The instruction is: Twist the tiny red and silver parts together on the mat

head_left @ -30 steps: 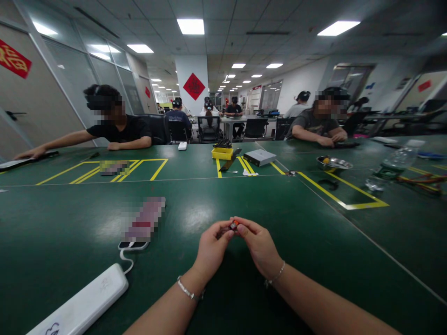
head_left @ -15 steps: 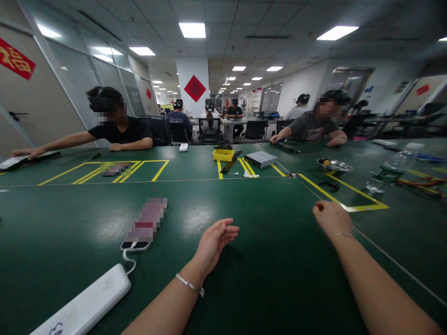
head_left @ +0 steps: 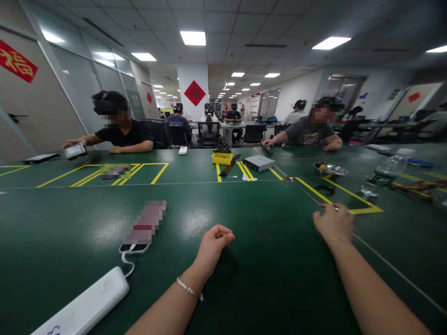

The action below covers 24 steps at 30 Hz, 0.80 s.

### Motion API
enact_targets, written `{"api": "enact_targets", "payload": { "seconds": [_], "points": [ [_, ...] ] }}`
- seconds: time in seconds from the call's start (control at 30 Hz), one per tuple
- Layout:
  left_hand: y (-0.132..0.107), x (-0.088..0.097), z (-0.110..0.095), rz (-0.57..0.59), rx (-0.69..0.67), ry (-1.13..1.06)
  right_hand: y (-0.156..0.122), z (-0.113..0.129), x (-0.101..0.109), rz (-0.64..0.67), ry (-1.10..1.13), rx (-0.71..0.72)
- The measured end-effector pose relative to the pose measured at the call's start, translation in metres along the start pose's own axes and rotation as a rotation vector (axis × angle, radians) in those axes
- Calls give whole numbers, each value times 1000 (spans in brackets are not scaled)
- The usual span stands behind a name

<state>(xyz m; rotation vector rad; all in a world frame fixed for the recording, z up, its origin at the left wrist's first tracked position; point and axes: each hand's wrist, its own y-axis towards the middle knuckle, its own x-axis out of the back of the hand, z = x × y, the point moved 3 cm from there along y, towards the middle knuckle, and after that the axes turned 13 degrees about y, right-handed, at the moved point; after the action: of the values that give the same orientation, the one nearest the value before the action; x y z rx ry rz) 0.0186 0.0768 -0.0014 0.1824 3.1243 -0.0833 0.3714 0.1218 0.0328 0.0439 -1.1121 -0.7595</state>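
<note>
My left hand [head_left: 213,249] is held over the green table [head_left: 265,260], thumb against the curled fingers and nothing visible between them. A silver bracelet [head_left: 189,289] is on that wrist. Palm down, my right hand [head_left: 334,224] is at the corner of a yellow tape outline [head_left: 366,211]. Its thumb is apart from the bent fingers, whose tips are partly hidden. Just beyond it lies a black curved piece [head_left: 324,190]. Left of my left hand, a phone [head_left: 148,223], its screen blurred out, is joined by a white cable [head_left: 127,263] to a white power bank [head_left: 85,304].
Toward the far side are a yellow box [head_left: 222,159], a grey flat box [head_left: 258,162], a metal bowl [head_left: 330,170] and a clear bottle [head_left: 389,172]. Across the table, one person [head_left: 127,135] holds a white object [head_left: 75,151]; another [head_left: 309,132] touches a dark tool [head_left: 268,149].
My left fingers have curled in from a looser spread. My right hand has turned palm down and loosened from a fist. The person at far left has lifted a white object.
</note>
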Motion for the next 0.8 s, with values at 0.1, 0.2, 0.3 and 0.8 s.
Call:
{"api": "enact_targets", "payload": {
  "seconds": [0.1,0.2,0.3,0.8],
  "points": [
    [2,4,-3,-59,-78,164,-28,59,-11,-2,187,427],
    [2,9,-6,-110,-98,366,-78,114,-25,245,348,680],
    [2,11,-8,-132,-143,520,-132,149,-38,589,404,844],
    [3,10,-7,-78,-234,742,-5,4,9,154,-272,-95]
  ]
}}
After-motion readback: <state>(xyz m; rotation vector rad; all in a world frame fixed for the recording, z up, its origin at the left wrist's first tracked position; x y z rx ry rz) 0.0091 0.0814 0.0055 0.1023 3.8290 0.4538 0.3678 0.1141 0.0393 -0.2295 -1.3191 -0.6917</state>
